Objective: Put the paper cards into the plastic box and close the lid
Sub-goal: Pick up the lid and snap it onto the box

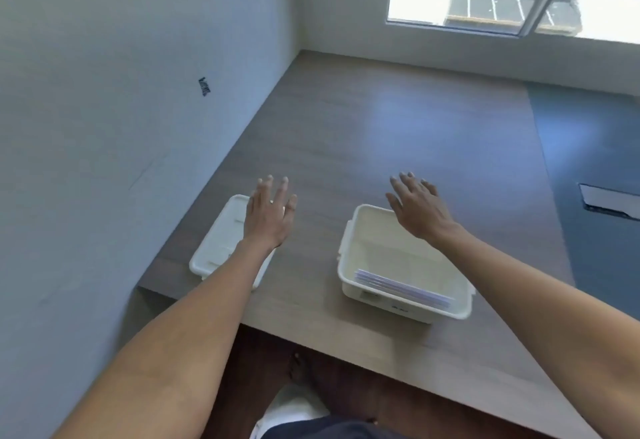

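A white plastic box (349,258) stands uncovered on the brown table, right of centre. A stack of pale paper cards (401,287) lies inside it against the near wall. The white lid (213,248) lies flat on the table near the left edge, apart from the box. My left hand (268,213) hovers over the lid with fingers spread, holding nothing. Above the box's far right corner, my right hand (417,208) is also spread and empty.
The table (398,133) runs along a white wall (104,127) on the left and meets a window wall at the back. A darker grey strip with a white-edged opening (609,201) lies at the right. My shoe (294,411) shows below the table's near edge.
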Demonstrator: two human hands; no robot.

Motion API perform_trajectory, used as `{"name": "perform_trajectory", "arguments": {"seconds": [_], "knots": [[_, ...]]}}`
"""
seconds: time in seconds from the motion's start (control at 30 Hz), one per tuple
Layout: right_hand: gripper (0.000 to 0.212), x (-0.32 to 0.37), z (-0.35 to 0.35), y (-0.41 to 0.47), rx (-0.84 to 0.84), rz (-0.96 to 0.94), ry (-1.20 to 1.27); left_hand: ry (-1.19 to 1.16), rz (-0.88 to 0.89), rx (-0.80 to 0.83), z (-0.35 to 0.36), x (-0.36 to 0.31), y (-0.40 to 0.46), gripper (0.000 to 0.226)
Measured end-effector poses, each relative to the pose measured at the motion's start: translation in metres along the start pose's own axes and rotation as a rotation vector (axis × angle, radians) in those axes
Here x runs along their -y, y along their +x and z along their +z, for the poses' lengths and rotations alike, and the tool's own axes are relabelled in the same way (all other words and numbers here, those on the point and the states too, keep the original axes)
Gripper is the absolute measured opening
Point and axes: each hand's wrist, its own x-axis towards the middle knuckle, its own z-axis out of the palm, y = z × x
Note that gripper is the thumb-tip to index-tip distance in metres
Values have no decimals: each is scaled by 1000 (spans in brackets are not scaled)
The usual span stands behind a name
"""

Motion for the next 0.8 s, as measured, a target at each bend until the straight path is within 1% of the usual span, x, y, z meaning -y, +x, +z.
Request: {"name": "perform_trajectory", "arguments": {"seconds": [0.2, 0.3, 0.37, 0.5, 0.57, 0.63, 0.7, 0.8], "knots": [[54, 88, 21, 74, 40, -221, -43, 90, -175, -11, -14, 87, -6, 61], [54, 135, 41, 102, 73, -301, -30, 56, -289, -4, -15, 128, -15, 62], [54, 165, 58, 116, 112, -345, -17, 16, -370, 14, -14, 149, -27, 63], [56, 221, 96, 135, 209, -424, 10, 9, -476, 79, 0, 183, -60, 64], [57, 246, 116, 143, 266, -435, 24, -23, -564, 99, 10, 195, -77, 65], [59, 261, 129, 147, 319, -419, 16, -58, -612, 116, 21, 195, -91, 66], [60, 276, 145, 152, 391, -389, 11, -159, -674, 130, 30, 192, -101, 68], [61, 286, 161, 157, 481, -303, 11, -484, -839, 103, 42, 175, -113, 68]]}}
